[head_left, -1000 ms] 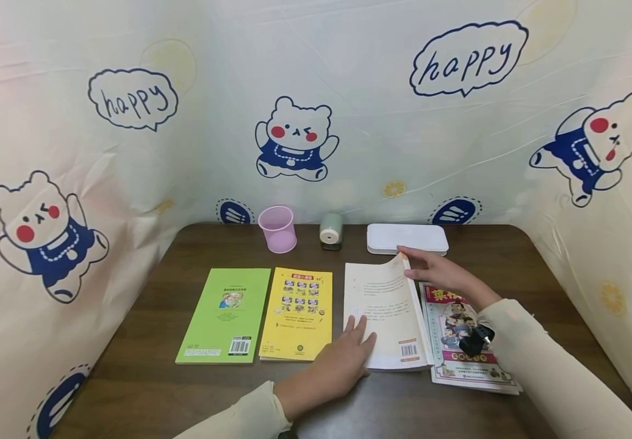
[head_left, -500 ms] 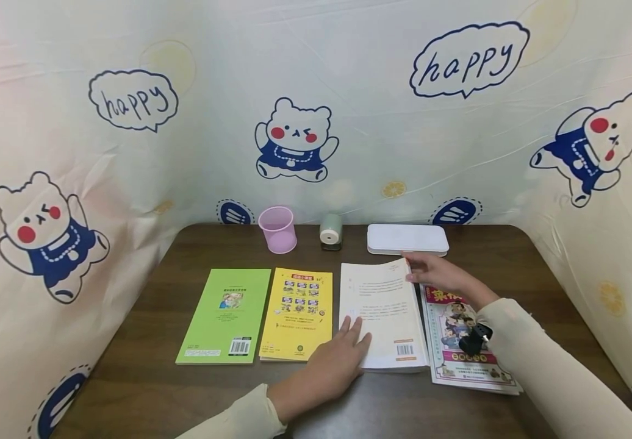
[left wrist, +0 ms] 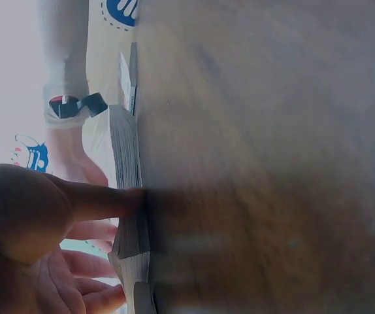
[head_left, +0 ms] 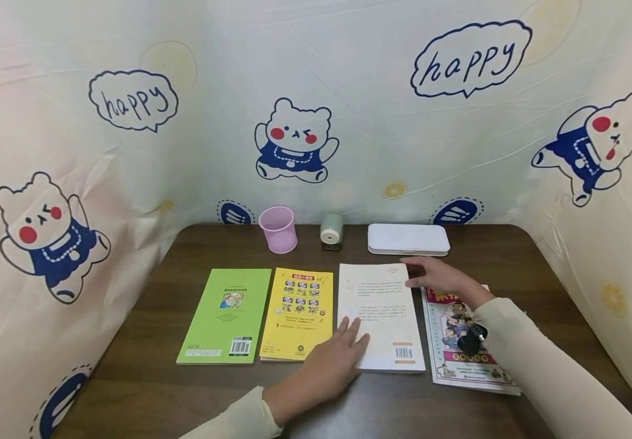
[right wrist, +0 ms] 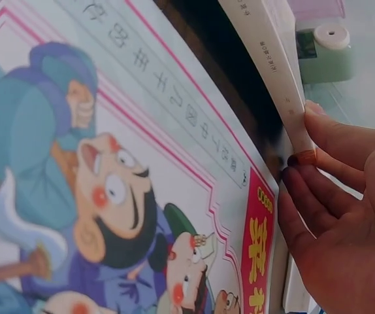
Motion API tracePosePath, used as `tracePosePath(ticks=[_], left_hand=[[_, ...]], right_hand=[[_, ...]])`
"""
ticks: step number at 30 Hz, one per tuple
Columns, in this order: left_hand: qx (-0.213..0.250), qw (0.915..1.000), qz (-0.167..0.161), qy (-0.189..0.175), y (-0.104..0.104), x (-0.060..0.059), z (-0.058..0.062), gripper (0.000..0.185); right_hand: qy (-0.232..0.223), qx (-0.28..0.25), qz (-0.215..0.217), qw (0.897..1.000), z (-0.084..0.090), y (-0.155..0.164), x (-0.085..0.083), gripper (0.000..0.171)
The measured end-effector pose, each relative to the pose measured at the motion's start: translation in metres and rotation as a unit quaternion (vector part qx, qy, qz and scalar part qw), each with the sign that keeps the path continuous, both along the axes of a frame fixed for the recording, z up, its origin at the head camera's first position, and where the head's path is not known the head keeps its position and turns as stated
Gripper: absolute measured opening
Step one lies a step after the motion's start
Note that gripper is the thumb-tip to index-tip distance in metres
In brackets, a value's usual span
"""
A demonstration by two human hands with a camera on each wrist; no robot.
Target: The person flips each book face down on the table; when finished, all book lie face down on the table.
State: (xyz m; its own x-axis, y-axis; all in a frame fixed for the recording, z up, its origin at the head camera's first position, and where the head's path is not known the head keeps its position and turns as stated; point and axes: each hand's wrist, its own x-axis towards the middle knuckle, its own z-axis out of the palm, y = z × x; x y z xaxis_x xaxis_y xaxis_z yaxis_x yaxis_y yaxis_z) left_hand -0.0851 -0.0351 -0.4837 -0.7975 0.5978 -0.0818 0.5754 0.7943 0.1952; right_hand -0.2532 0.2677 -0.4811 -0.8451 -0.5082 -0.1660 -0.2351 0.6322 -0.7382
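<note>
White book lies flat on the desk, back cover up, between the yellow book and the comic magazine. Barcode sits at its near right corner.

Left hand: flat on the book's near left corner, fingers straight, pressing down, so the grip is open and nothing is pinched. Right hand: at the book's far right corner, fingers extended against the edge, not curled around it.

Head view gives the layout: green book furthest left, then yellow, white, magazine. Behind them along the back edge stand a pink cup, a green sharpener and a white case.

Left wrist view adds the page block edge-on and the thumb laid across the book's edge; the head view hides both. The right sleeve with a wrist camera shows beyond.

Right wrist view shows what the head view cannot: the fingertips touch the spine end, and the book's right edge overlaps the magazine cover. The sharpener sits in the background, blurred.
</note>
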Motion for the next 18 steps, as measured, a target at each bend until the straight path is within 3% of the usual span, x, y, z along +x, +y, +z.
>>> tracePosePath(ticks=[8,18], left_hand=[[0.014,0.9999,0.007,-0.007,-0.004,-0.002,-0.004,0.062],[0.019,0.9997,0.007,-0.017,-0.005,-0.004,-0.004,0.062]], right_hand=[[0.028,0.007,0.013,0.999,-0.003,-0.003,-0.003,0.06],[0.044,0.024,-0.002,0.999,-0.011,-0.003,-0.005,0.06]])
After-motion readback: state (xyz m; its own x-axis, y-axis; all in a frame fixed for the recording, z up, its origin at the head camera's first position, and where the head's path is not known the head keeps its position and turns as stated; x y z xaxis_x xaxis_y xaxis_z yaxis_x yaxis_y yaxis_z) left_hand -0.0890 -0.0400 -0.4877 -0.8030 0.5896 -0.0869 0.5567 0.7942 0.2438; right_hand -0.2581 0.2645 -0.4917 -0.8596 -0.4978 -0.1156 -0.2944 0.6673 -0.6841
